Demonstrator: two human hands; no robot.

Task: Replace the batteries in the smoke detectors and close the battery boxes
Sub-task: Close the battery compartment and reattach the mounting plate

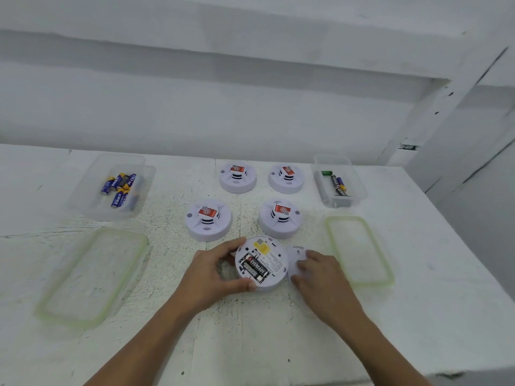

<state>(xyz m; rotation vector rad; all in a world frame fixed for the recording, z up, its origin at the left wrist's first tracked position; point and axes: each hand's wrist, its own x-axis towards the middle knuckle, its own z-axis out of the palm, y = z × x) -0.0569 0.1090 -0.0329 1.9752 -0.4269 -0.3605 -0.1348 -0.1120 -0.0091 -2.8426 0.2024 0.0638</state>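
Note:
A white smoke detector (271,260) lies upside down near the table's front, its battery bay open with two black batteries (254,269) in it. My left hand (214,271) grips its left rim. My right hand (317,270) rests on the round white back cover (298,253), which lies flat on the table just right of the detector. Several other detectors stand face up behind: one (209,220), one (279,218), and further back one (237,177) and one (287,178).
A clear box (92,196) at the left holds several blue batteries (119,188). A clear box (356,188) at the right holds a few batteries (337,183). Green-rimmed lids lie at the left (92,277) and right (359,250). A white wall rises behind the table.

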